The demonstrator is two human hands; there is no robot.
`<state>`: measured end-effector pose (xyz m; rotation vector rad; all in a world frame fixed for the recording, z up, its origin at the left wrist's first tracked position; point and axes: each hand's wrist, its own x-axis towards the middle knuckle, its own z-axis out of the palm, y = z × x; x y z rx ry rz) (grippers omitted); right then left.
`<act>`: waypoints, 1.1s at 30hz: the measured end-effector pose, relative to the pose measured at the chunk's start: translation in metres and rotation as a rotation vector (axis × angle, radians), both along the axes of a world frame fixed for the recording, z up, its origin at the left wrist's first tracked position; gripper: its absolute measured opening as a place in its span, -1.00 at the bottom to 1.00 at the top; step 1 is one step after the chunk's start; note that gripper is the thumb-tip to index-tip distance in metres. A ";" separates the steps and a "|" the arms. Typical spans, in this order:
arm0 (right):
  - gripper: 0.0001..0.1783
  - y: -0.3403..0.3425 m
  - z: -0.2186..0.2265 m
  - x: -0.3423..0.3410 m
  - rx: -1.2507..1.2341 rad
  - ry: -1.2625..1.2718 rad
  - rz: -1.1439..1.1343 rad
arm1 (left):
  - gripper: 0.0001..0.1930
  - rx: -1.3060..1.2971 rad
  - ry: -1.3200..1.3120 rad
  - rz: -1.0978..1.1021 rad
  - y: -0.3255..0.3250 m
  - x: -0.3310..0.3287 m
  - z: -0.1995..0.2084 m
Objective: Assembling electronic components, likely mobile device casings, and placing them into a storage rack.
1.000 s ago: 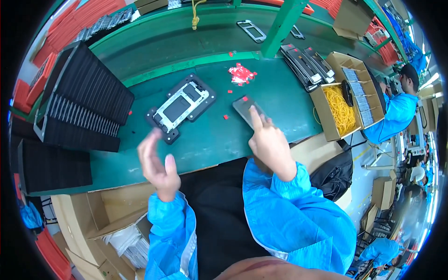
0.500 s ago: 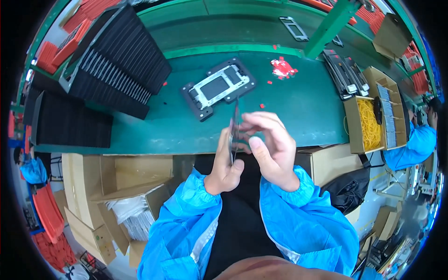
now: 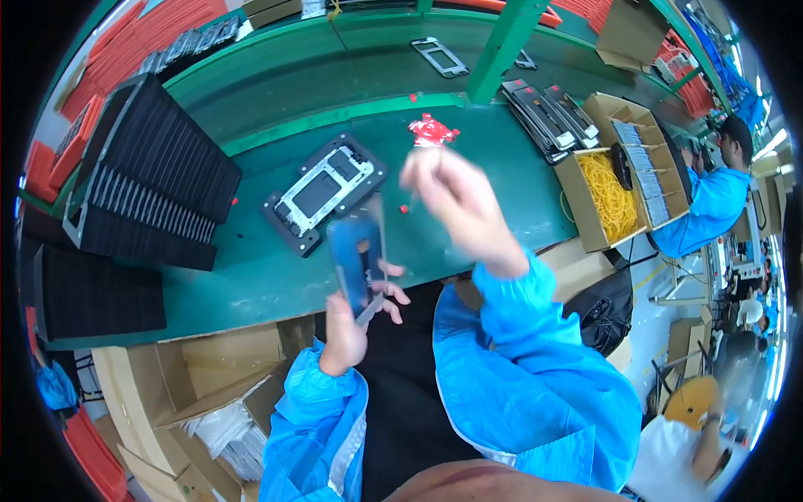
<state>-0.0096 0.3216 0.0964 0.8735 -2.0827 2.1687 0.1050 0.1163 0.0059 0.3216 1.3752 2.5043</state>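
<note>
My left hand (image 3: 339, 339) grips a flat, phone-shaped panel (image 3: 355, 261), dark blue and glossy, held tilted just in front of the table's near edge. The fingers wrap round its right side and the thumb lies at the left. My right hand (image 3: 460, 201) is raised over the table, blurred by motion, just in front of a heap of small red pieces (image 3: 433, 130). Its fingers look bent, but the smear hides whether anything is in them. Beyond the panel, a black fixture (image 3: 276, 214) carries a pale metal phone frame (image 3: 355, 177).
Tall black stacked trays (image 3: 159, 142) stand at the left. To the right are stacked dark frames (image 3: 535, 121) and a carton with yellow rubber bands (image 3: 606, 197). Open cardboard boxes (image 3: 222, 364) sit below the table edge. A co-worker in blue (image 3: 711, 209) is at the far right.
The view has turned, shifting the table leftward. My right hand has moved away from the panel toward the red pieces. The panel, seen edge-on before, now shows its broad face.
</note>
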 end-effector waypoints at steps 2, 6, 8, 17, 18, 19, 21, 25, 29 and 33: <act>-0.83 0.020 -0.033 -0.065 0.401 0.293 -0.339 | 0.01 0.025 -0.056 0.022 0.002 -0.002 0.009; -0.91 0.040 -0.059 -0.100 0.941 0.609 -0.739 | 0.01 0.114 -0.201 0.118 -0.003 -0.005 0.026; -0.92 0.029 -0.063 -0.097 0.958 0.886 -0.904 | -0.01 0.219 -0.248 0.172 -0.008 -0.009 0.031; -0.55 -0.038 -0.005 -0.012 0.280 -0.515 0.762 | -0.07 0.293 -0.211 0.007 -0.027 -0.024 0.032; -0.49 -0.037 -0.005 -0.017 0.421 -0.576 0.993 | -0.07 0.237 -0.210 0.083 -0.026 -0.025 0.037; -0.49 -0.036 -0.002 -0.019 0.411 -0.574 0.984 | -0.07 0.183 -0.209 0.158 -0.025 -0.025 0.041; -0.48 -0.031 0.008 -0.020 0.293 -0.346 0.752 | -0.06 0.126 -0.207 0.215 -0.026 -0.025 0.041; -0.44 -0.027 0.008 -0.038 0.260 -0.181 0.675 | -0.08 0.161 -0.145 0.064 -0.028 -0.035 0.040; -0.41 -0.037 0.016 -0.053 0.379 -0.161 0.989 | -0.16 0.045 -0.147 0.295 -0.029 -0.038 0.048; -0.42 -0.048 -0.003 -0.081 0.435 0.056 1.072 | -0.17 -0.114 -0.207 0.458 -0.024 -0.038 0.058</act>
